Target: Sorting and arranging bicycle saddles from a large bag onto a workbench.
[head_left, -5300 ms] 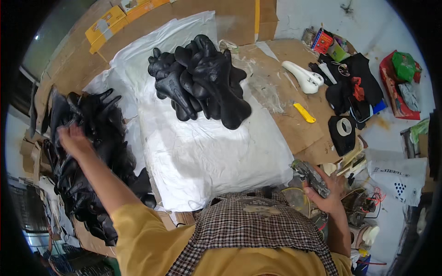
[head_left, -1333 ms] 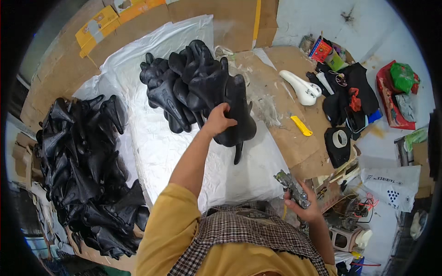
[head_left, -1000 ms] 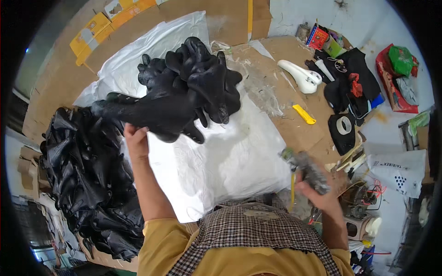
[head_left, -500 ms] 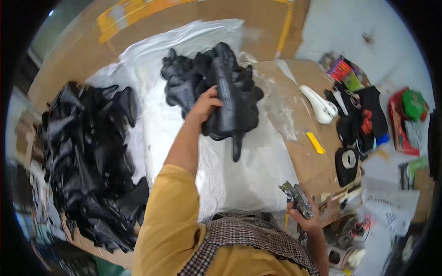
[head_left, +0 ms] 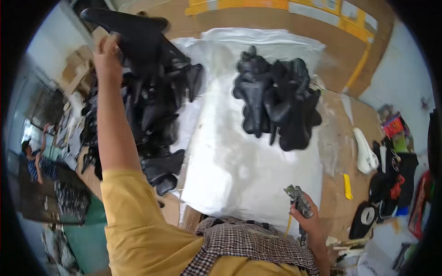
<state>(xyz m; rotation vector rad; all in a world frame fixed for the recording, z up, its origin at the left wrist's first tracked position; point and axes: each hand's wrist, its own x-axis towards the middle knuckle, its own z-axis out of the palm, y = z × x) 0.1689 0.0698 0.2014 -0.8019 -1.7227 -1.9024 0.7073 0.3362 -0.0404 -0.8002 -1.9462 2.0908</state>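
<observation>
At the far left, my left hand grips a black bicycle saddle, which is raised above a heap of black saddles. Its fingers are slightly blurred and partly hidden at the saddle's edge. Low on the right, my right hand is closed round a worn grey metal hand tool. The tool's exact kind is unclear. A smaller pile of black saddles sits on the white sheet, beyond the right hand.
Right of the sheet lie a white saddle, a yellow cutter and a tape roll. Cardboard walls the far side. Another person is at the far left.
My view has turned left. My left hand has moved from the middle pile to above the left heap, holding a saddle; whether it is the same one, I cannot tell. My right hand keeps the tool.
</observation>
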